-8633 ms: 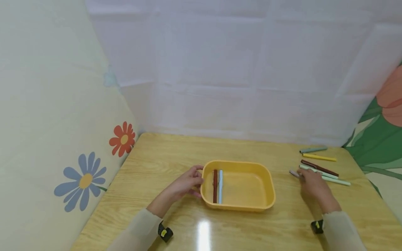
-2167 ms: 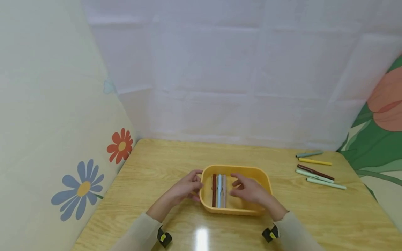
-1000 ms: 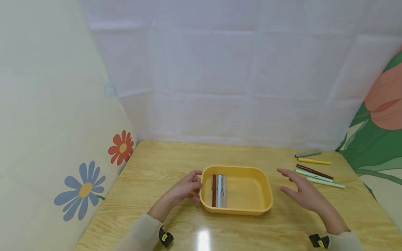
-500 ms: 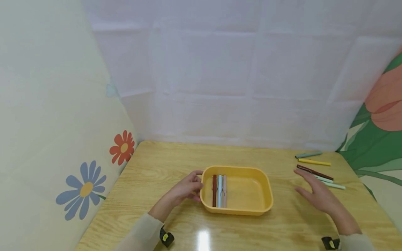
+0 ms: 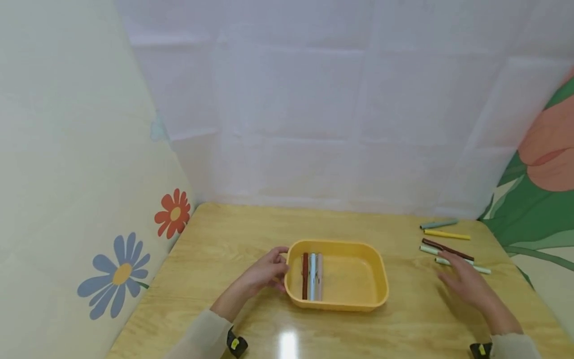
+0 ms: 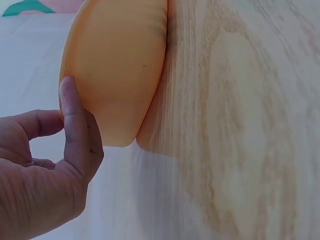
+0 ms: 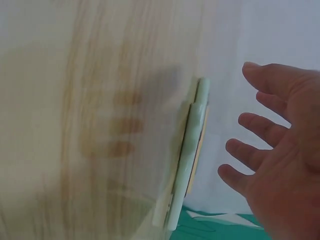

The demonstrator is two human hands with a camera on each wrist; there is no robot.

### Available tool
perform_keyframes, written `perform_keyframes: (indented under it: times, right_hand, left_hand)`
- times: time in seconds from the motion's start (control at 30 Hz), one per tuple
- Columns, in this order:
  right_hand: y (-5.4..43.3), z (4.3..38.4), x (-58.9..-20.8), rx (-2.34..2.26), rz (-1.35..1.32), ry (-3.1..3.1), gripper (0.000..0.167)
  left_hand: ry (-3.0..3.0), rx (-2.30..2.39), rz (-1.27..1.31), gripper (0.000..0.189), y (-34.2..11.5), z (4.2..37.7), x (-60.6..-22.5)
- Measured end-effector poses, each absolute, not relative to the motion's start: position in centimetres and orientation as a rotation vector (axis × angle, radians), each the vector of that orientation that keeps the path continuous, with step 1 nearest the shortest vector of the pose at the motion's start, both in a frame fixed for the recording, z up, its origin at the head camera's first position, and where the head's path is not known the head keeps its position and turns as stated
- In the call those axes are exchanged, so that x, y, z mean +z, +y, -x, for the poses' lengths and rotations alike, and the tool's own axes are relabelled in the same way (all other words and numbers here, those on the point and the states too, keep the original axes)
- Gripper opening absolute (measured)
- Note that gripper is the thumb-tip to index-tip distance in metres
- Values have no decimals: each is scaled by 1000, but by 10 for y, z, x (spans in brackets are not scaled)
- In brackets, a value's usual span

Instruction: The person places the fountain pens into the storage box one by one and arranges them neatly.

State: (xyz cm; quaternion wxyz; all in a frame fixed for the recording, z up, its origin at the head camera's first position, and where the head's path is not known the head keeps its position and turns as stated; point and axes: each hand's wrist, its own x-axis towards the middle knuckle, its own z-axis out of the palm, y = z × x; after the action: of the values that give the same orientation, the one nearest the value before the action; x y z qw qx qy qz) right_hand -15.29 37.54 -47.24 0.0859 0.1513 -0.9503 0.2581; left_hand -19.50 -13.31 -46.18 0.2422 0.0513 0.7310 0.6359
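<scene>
In the head view, my left hand holds the left end of a yellow tray. The left wrist view shows its curled fingers and thumb at the tray's rim and outer wall. Side by side in the tray's left part lie a dark brown pen, a light blue pen and a pale mauve pen. Fingers spread and holding nothing, my right hand hovers at a pale green pen. Another pale green pen and a dark brown pen lie just beyond.
Farther back on the wooden table lie a yellow pen and a grey-green pen. White cloth hangs behind the table. Flower-printed sheets stand at both sides, close to the table's edges.
Since the oldest frame, the mauve pen has come from the right-hand group into the tray. My right hand has since left the tray and moved right to the pens. The left hand stays put.
</scene>
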Motion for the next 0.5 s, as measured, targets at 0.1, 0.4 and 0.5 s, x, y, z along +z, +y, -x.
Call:
perform_keyframes:
  times: [0.1, 0.4, 0.5]
  right_hand:
    - [384, 154, -477, 754, -401, -2881, 51]
    - [407, 157, -484, 550, -426, -2835, 51]
    - [409, 158, -485, 528, -463, -2812, 50]
  left_hand:
    - [1992, 1745, -141, 57, -133, 193, -462]
    - [1980, 1768, -143, 58, -133, 191, -463]
    - [1976, 1768, -136, 58, -133, 191, -464]
